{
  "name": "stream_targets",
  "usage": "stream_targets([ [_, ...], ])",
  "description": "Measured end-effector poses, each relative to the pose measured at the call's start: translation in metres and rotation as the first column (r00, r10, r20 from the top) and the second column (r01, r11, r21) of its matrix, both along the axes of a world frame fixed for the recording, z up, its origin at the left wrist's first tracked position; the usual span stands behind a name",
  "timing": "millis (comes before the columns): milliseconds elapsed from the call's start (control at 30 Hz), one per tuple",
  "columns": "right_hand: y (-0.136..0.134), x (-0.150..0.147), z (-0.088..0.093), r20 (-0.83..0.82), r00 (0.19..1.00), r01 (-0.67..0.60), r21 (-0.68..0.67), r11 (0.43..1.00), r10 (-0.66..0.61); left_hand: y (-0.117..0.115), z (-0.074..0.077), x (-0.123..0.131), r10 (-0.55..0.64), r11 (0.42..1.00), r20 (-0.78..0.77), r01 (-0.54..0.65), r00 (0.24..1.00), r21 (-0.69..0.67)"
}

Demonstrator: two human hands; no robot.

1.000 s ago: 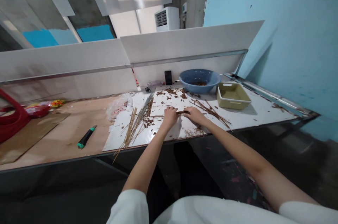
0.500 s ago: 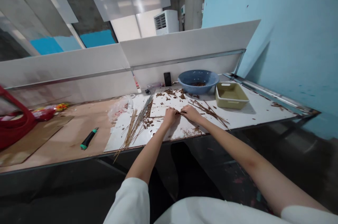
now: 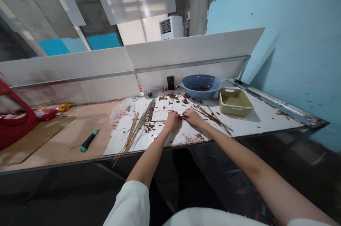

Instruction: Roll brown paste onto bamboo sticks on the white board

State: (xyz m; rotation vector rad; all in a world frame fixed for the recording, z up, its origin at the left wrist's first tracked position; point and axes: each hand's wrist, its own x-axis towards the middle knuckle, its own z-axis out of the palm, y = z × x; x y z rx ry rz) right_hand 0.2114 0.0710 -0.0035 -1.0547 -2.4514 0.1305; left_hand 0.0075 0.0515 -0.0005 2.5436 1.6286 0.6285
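Over the white board, my left hand [image 3: 173, 118] and my right hand [image 3: 193, 116] meet almost fingertip to fingertip. Both are closed on a small dark brown piece [image 3: 183, 117], mostly covered by the fingers; its exact kind is too small to make out. Left of my left hand lie brown crumbs and bits [image 3: 150, 125] and a bundle of thin sticks [image 3: 131, 132]. Brown-coated sticks [image 3: 214, 118] lie just right of my right hand. Loose brown pieces [image 3: 173, 96] are scattered beyond both hands.
A blue basin [image 3: 201, 93] with brown material inside stands at the back, beside an olive-green bin [image 3: 236, 110]. A dark phone [image 3: 171, 83] leans on the back panel. To the left are a crumpled plastic bag [image 3: 121, 112], a black-and-green tool [image 3: 89, 141] and a red object [image 3: 16, 112].
The view has shifted slightly, so the table's far side sits a little lower. Both hands stay together on the brown piece, with only slight finger movement.
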Motion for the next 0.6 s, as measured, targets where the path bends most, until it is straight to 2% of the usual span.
stream_targets([
  [133,0.004,0.002,0.003,-0.023,1.0,0.014,-0.027,1.0,-0.014,0.0,0.006,0.001,0.046,0.997,-0.037,-0.048,0.998,-0.058],
  [333,-0.005,0.009,0.013,0.08,0.997,0.006,-0.058,0.998,-0.002,-0.018,0.021,-0.006,0.061,0.996,-0.138,-0.07,0.989,-0.06],
  [467,-0.026,0.003,0.001,0.039,0.997,0.067,-0.038,0.997,-0.065,-0.039,0.009,0.004,0.065,0.998,-0.172,-0.067,0.983,-0.006],
  [600,-0.032,-0.012,-0.012,0.235,0.972,0.042,-0.077,0.996,-0.023,-0.047,-0.01,0.025,0.087,0.989,-0.257,-0.115,0.962,-0.096],
])
